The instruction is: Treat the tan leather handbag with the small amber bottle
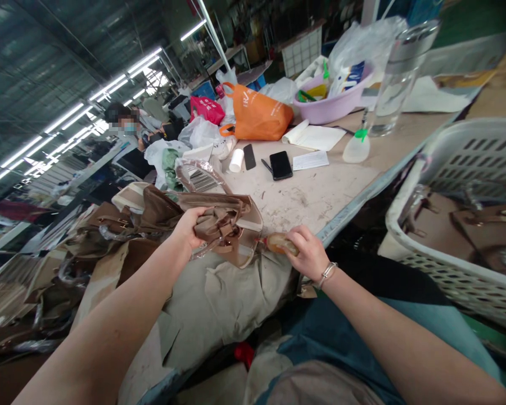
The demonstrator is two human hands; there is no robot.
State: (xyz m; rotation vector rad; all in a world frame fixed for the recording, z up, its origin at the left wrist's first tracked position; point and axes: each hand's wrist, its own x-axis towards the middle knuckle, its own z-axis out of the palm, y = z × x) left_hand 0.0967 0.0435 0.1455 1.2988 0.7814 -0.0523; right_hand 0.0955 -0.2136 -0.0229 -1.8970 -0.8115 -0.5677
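A brown handbag [251, 216] with beige edging lies tilted on the near part of the table, its plastic-wrapped handle standing up behind it. My left hand [188, 229] is closed on the bag's left side, where bunched brown material shows. In my right hand [307, 252] is a small amber squeeze bottle [280, 243], held on its side. Its reddish tip points left and is close to the bag's right edge; whether it touches I cannot tell. Grey-green cloth [236, 287] lies under the bag.
More brown bags [122, 219] are piled at left. A white basket [451, 259] holding brown bags stands at right. On the table are a black phone [280, 165], an orange bag [259, 115], a purple basin [331, 109], a glass bottle [392, 95] and a small squeeze bottle [356, 148]. A person sits far left.
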